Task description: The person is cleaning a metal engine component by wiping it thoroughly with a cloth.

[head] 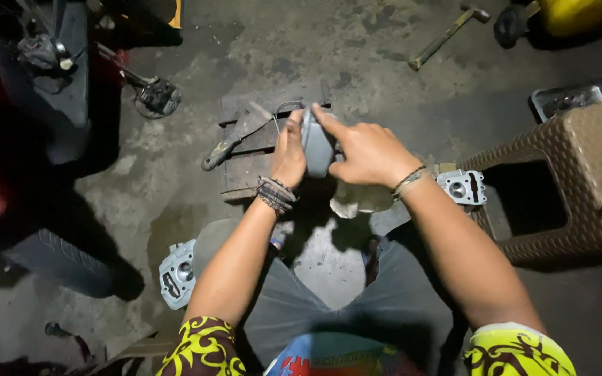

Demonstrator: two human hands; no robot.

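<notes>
Both hands are gripping a grey metal part above a worn wooden block on the concrete floor — the left hand is clasping one side, the right hand the other — a brown stool is standing nearby.

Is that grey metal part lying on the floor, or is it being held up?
Held up. Both hands grip the grey part: left hand and right hand on either side, above the wooden block.
</notes>
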